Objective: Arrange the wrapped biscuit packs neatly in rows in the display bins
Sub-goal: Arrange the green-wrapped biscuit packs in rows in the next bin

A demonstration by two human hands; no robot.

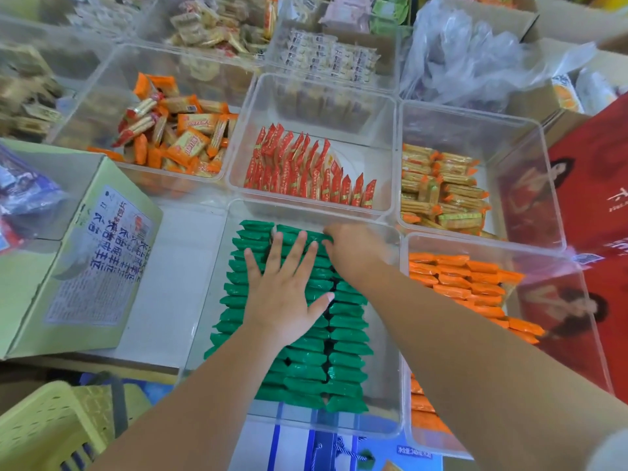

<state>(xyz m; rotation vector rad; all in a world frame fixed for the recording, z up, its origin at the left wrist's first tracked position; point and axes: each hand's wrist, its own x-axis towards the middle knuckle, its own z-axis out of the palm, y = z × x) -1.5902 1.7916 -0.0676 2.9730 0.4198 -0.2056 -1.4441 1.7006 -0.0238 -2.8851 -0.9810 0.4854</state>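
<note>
Clear plastic bins stand packed edge to edge on a shop surface, with more bins of wrapped snacks blurred at the back. The green packs (346, 338) lie in the near centre bin (207, 294), set in tight rows running away from the person.

The left hand (285, 290) lies flat on the left and middle rows, its fingers (295, 249) straight and spread wide, holding nothing. The right hand (353, 249) is at the far end of the rows by the bin's far wall. Its fingers are curled down onto the packs, but it is blurred, so I cannot tell whether they pinch one. The right forearm crosses over the right row and the bin's right side.

Just beyond is a bin of upright red packs (306, 171). To its left, orange packs (170, 137) lie loose in a heap; to its right are stacked yellow packs (441, 188). Flat orange packs (458, 283) fill the bin right of the green ones.

A green carton (85, 260) lies left of the centre bin, with a yellow basket (51, 419) below it. A red box (594, 198) lies along the right edge. A crumpled plastic bag (475, 52) sits at the back right.
</note>
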